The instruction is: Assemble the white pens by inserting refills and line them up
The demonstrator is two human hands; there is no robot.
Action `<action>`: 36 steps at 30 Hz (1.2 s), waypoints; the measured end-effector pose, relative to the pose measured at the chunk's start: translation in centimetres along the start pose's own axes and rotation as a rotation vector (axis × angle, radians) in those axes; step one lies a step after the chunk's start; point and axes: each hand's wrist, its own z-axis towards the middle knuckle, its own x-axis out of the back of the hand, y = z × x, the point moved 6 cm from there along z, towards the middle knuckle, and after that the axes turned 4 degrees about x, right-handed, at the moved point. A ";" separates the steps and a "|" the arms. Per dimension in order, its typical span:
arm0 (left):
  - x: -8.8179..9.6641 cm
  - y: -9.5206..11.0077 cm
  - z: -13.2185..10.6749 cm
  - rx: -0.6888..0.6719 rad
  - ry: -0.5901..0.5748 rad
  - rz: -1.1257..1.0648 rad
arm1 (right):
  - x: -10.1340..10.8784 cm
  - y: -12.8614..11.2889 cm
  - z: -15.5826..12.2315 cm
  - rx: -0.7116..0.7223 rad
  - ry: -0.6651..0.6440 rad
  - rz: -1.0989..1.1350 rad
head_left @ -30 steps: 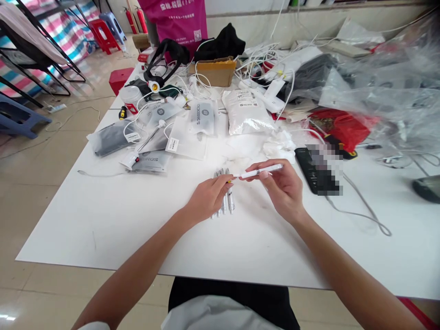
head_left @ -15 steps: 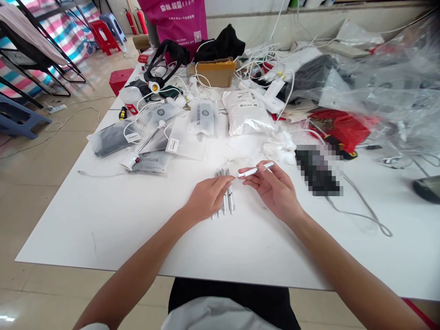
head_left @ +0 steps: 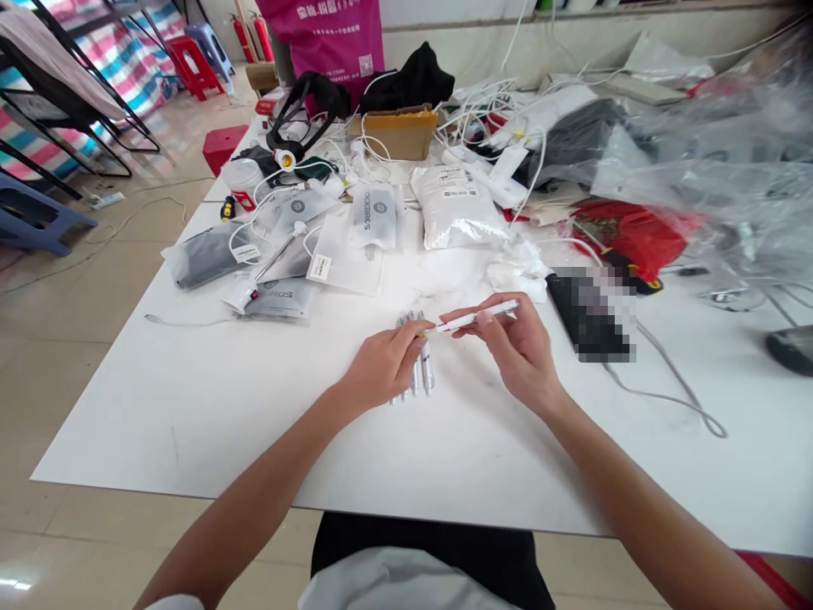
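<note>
White stick (head_left: 476,316): pinched in the right hand (head_left: 517,349) between thumb and fingertips, toward its far end, with the narrow tip pointing across to the left hand (head_left: 386,368). Seemingly light, stiff and smooth, so likely slippery; best taken by the mid-shaft, clear of the tip.

Left hand: palm down, fingers loosely curled, just beside the stick's tip; any hold on something small not possible to tell.

Slim metal-and-clear tubes (head_left: 427,373): several, side by side on the bench (head_left: 190,424), upper ends partly under the left hand. Material unclear, so probably best treated as fragile; safest lifted singly by the barrel.

Also on the bench, farther off: grey pouch (head_left: 203,258), white foil bag (head_left: 454,207), crumpled tissue (head_left: 517,271), cardboard box (head_left: 397,134), tangled white cables (head_left: 476,114), pixelated black object (head_left: 588,313)
</note>
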 end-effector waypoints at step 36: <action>2.1 0.7 -0.4 0.102 0.161 -0.475 | -3.5 -10.5 3.6 0.203 -0.148 -0.656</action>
